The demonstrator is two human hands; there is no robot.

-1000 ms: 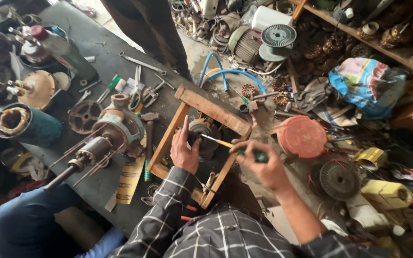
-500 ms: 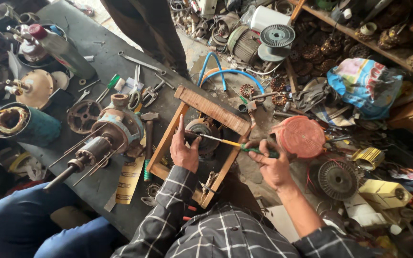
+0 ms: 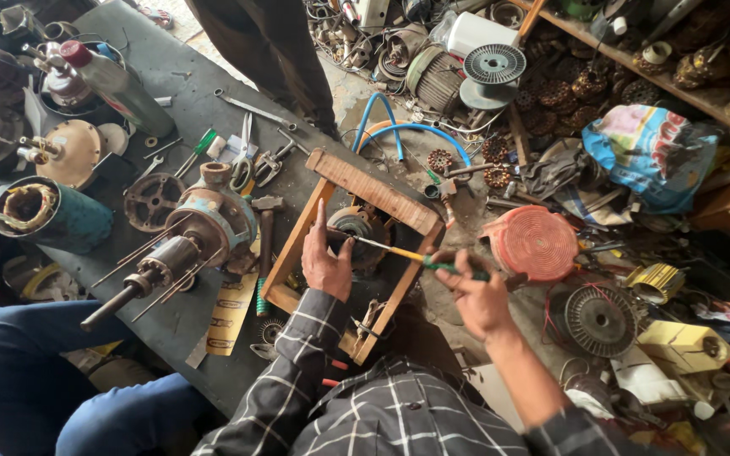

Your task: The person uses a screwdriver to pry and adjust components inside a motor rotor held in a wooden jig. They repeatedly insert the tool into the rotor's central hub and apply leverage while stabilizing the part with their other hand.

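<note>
Fingers [image 3: 466, 268] of the right hand [image 3: 482, 297] are clamped round the green handle of a screwdriver [image 3: 407, 254], whose shaft runs leftward and whose tip sits at the small motor [image 3: 356, 230] inside the wooden frame [image 3: 375, 196]. Left hand [image 3: 327, 263] rests on the motor, fingers together and laid flat, thumb just beside the tip; it grips nothing.

Risks, as judged:
1. Tip slips off its seat under side load. It would run straight into the left thumb.
2. Frame is not fastened that I can see; it lies partly on the dark table [image 3: 171, 76] and partly past its edge. A hard push could shift the motor.
3. Loose hammer [image 3: 262, 253] and pump body [image 3: 204, 228] lie near the left forearm; a jolt could knock them.
</note>
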